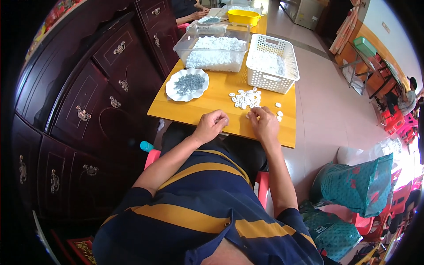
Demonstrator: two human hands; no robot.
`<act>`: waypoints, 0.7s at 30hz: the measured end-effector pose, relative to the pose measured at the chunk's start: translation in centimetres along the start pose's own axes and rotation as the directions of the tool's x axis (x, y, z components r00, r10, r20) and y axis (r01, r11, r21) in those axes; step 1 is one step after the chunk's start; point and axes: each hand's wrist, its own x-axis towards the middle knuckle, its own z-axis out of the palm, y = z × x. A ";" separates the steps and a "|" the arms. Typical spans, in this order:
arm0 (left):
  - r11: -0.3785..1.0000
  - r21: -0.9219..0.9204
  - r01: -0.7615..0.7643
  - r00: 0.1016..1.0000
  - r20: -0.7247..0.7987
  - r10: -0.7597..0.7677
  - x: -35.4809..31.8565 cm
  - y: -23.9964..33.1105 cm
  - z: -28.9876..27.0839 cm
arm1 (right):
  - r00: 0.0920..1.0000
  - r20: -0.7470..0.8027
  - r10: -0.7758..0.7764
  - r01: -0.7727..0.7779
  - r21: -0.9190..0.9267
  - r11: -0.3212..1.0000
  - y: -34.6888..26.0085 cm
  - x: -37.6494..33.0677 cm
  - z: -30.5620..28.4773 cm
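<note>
My left hand point(212, 126) is closed at the table's near edge, fingers curled; whatever lies inside is hidden. To its right, my right hand point(265, 124) reaches over the tabletop with thumb and fingers pinched on a small white oval piece point(248, 116). Just beyond lies a loose pile of white oval pieces point(244, 100) with holes. A few more white pieces point(279, 115) are scattered right of that hand. Farther left sits a white wavy-rimmed plate point(170, 92) heaped with tiny grey pieces point(190, 84).
Behind the plate stands a clear bin point(240, 64) full of white pieces, beside a white perforated basket point(270, 84). A yellow tub point(244, 17) and another person's hands point(196, 16) are farther back. Dark drawers point(106, 88) line the left; teal bags point(353, 183) stand at right.
</note>
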 end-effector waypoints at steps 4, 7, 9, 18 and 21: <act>1.000 -0.017 0.001 1.000 0.006 -0.001 0.0 0.0 0.0 | 0.998 0.056 0.017 -0.010 -0.108 0.994 0.1 -0.7 1.2; 1.000 -0.021 0.002 1.000 0.005 -0.002 -0.1 -0.2 -0.1 | 0.998 0.068 -0.014 0.023 -0.125 0.992 0.1 -0.8 1.3; 1.000 -0.015 -0.009 1.000 0.006 0.009 0.0 -0.2 0.0 | 0.997 0.057 -0.044 0.051 -0.120 0.992 0.2 -0.9 1.2; 1.000 -0.002 0.027 0.999 0.026 -0.027 -0.1 -0.3 -0.2 | 0.999 -0.017 -0.036 0.036 -0.003 0.999 0.1 -0.9 0.3; 0.999 -0.020 0.029 0.999 0.030 -0.028 -0.1 -0.4 -0.2 | 0.999 0.030 -0.014 0.016 -0.076 0.997 0.5 -0.1 0.1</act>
